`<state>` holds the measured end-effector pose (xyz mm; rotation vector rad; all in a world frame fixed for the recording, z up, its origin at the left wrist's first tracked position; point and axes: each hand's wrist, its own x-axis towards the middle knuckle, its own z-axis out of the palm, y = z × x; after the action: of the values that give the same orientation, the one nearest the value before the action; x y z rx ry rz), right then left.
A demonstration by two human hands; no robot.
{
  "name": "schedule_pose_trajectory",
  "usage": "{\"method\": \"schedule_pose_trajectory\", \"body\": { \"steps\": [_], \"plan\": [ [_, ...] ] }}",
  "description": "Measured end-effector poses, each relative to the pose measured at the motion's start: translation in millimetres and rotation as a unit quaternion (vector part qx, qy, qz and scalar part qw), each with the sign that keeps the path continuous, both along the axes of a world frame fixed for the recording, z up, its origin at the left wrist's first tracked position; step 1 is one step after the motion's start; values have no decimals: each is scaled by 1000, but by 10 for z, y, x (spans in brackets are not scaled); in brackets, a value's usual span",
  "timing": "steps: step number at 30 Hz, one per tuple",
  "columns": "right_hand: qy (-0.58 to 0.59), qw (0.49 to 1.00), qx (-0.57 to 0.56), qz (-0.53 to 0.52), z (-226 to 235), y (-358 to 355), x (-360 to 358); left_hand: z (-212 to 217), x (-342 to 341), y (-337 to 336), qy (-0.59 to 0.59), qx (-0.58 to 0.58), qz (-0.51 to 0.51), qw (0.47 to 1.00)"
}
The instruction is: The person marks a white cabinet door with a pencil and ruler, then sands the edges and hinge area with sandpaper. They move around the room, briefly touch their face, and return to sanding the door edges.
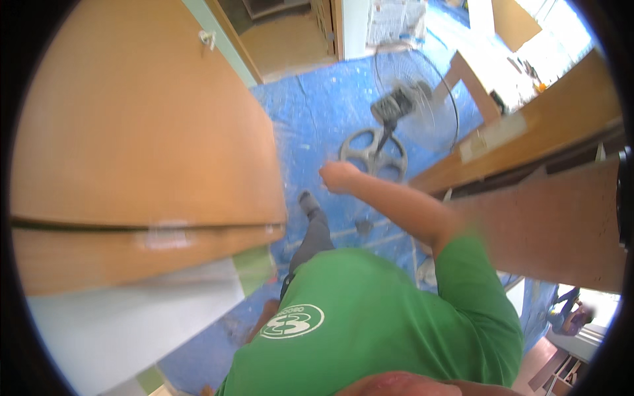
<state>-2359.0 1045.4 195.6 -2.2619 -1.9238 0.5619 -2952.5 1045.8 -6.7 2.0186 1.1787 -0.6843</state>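
My right hand [340, 177] reaches forward over the blue-covered floor, in front of the base of a standing fan [399, 102]. It looks closed, its fingers curled in, and I see nothing held in it; motion blurs its edges. Apart from it, the fan's round grey base [353, 142] lies just beyond. Of my left arm only a patch of skin [265, 315] shows at the left side of my green shirt [376, 317]; its fingers are hidden. Left of me is a large light-wood door panel [152, 119] with a metal handle [208, 39].
Blue sheeting [290, 99] covers the floor, with a cord across it. On the right, long wooden boards [515, 142] and a reddish-brown panel [548, 231] stand close to my arm. A doorway [290, 46] opens ahead. Another person [571, 320] is far off at the lower right.
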Motion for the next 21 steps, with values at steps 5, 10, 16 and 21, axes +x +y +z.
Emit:
{"method": "schedule_pose_trajectory", "body": {
  "steps": [5,10,16,21],
  "plan": [
    [141,976,-87,-139,-292,368,642,-374,628,809,-13,-79,91,993],
    [162,939,-36,-300,-690,34,398,-272,1472,2271,-66,-85,188,976],
    [261,946,-170,-88,-768,854,861,213,2737,3760,-149,-83,268,948],
    [251,929,-226,-147,-213,2020,1719,418,3579,4322,-169,-79,242,952]
  ]
}}
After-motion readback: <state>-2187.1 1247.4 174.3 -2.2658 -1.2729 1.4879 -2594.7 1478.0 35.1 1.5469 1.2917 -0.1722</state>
